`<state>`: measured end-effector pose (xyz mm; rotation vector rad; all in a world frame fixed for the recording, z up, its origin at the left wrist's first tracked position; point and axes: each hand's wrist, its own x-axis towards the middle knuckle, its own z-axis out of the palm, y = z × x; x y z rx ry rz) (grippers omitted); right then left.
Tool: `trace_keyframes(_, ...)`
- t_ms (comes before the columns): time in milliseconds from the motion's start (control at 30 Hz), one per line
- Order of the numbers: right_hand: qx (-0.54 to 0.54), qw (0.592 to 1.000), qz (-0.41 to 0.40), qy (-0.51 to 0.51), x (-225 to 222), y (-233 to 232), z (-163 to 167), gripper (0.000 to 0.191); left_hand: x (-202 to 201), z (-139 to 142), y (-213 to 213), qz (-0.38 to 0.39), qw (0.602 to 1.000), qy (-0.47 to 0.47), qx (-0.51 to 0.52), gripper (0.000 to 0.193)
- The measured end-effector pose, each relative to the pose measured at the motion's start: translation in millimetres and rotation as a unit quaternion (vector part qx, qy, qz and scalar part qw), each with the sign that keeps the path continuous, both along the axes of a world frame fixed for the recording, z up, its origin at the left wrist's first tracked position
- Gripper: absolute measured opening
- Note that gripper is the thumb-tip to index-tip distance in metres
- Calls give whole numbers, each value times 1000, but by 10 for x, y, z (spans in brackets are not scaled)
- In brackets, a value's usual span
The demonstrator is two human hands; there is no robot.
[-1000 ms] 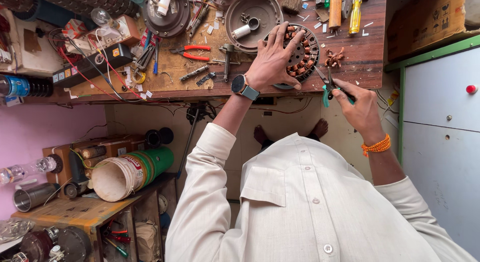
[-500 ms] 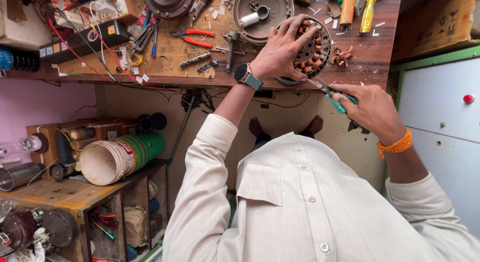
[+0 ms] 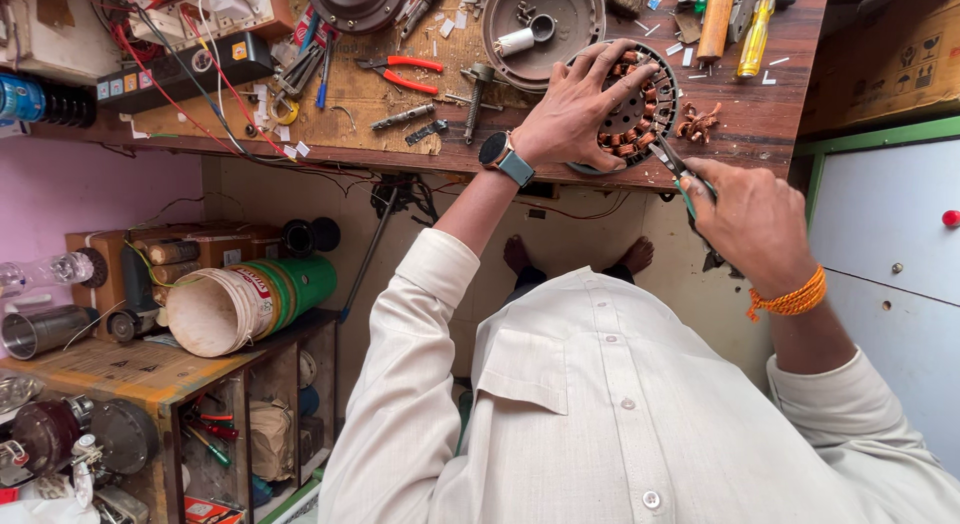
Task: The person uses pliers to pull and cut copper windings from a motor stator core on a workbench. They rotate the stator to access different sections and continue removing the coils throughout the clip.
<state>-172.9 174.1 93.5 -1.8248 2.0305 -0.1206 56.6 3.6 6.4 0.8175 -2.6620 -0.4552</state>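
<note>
Head view, read left to right; a steel cup [image 3: 38,330] lies on its side on the low shelf, contents not visible; beside it a white-and-green bucket [image 3: 240,304] also lies on its side, mouth toward the camera, apparently empty; on the wooden bench [image 3: 400,134] red-handled pliers [image 3: 405,72] rest unused; further right a round metal motor cover [image 3: 545,24] sits dish-up and holds a small white cylinder and a few loose parts. Left hand [image 3: 575,109] is spread flat over the stator [image 3: 635,109], fingers splayed and pressing its rim, steadying it at the bench's front edge. Right hand [image 3: 755,224] is closed in a fist around green-handled cutters [image 3: 685,179], whose tip meets the stator's copper windings on the near right side; whether the blades are shut cannot be told. A small heap of copper wire scraps [image 3: 697,122] lies just beside the stator. Judgement: winding removal is under way, partly done; the next cut calls for a firm hold and a tip placed under the coil, clear of the steadying fingers.
</note>
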Motion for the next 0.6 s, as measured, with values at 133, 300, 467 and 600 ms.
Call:
trace_keyframes(133,-164,959,-64,-223,223,206,-664,30,-9,0,17,10,1000,-8,20,126)
trace_keyframes(300,-213,936,-116,-255,474,232,-1056,30,-9,70,-34,20,999,-37,34,128)
trace_keyframes(467,-113,989,-56,-72,201,212,-398,31,-10,117,13,21,999,9,31,131)
trace_keyframes(600,-2,999,-19,41,171,99,-106,29,-2,63,39,19,1000,-5,21,128)
